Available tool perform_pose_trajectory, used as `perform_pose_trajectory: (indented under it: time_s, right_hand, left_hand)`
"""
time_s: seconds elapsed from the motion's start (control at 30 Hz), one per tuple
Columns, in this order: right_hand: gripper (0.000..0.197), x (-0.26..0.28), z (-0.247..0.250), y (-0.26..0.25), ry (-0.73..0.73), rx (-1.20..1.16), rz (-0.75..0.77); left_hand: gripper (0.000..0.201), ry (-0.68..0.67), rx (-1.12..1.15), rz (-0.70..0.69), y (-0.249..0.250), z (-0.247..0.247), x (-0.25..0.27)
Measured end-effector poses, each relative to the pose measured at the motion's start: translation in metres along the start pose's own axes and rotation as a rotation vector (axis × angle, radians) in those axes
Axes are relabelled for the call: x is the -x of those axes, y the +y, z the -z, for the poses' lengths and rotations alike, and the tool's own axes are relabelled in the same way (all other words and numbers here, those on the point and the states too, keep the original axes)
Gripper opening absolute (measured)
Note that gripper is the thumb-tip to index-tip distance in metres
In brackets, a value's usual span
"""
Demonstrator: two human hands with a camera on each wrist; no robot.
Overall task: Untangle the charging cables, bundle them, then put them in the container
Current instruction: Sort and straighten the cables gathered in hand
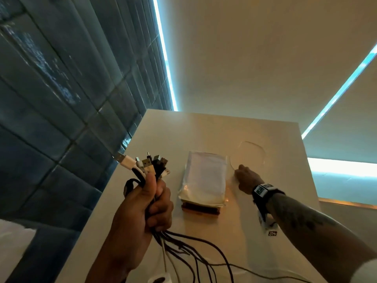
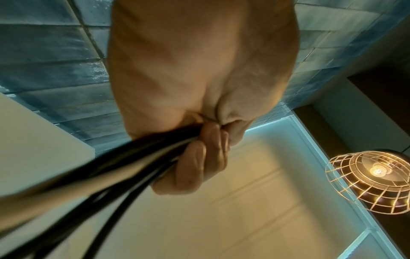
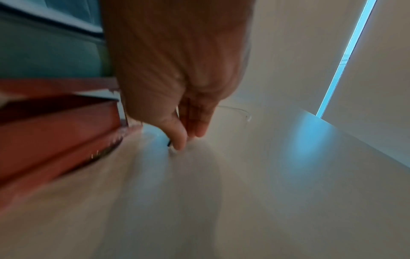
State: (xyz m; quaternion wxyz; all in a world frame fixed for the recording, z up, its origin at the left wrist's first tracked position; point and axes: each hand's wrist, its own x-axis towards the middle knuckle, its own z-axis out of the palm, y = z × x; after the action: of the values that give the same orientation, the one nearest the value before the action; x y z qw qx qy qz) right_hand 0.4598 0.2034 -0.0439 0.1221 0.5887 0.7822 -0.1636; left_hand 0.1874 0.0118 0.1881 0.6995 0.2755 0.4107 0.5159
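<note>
My left hand [image 1: 151,203] is raised above the table's left side and grips a bunch of black and white charging cables [image 1: 146,166]. Their USB plugs stick up above the fist. The cords [image 1: 189,248] hang down and spread over the table; in the left wrist view the cords [image 2: 124,154] run out of the curled fingers. My right hand [image 1: 242,176] reaches to a thin pale cable [image 1: 253,144] that lies in a loop on the table. In the blurred right wrist view its thumb [image 3: 179,140] and fingertips pinch the near end, and a small dark tip shows there.
A reddish wooden box [image 1: 201,210] with a white plastic-wrapped top [image 1: 204,176] stands mid-table, just left of my right hand; in the right wrist view the box [image 3: 55,133] is close by. A white plug block [image 1: 161,279] lies at the near edge. A blue tiled wall [image 1: 61,99] lines the left.
</note>
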Motion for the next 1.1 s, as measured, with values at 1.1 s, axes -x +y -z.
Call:
perform_pose_trajectory:
  time_s: [1.1]
  right_hand:
    - [0.028, 0.252, 0.108, -0.135, 0.541, -1.483, 0.416]
  left_hand:
    - [0.043, 0.146, -0.287, -0.513, 0.000, -0.095, 0.020]
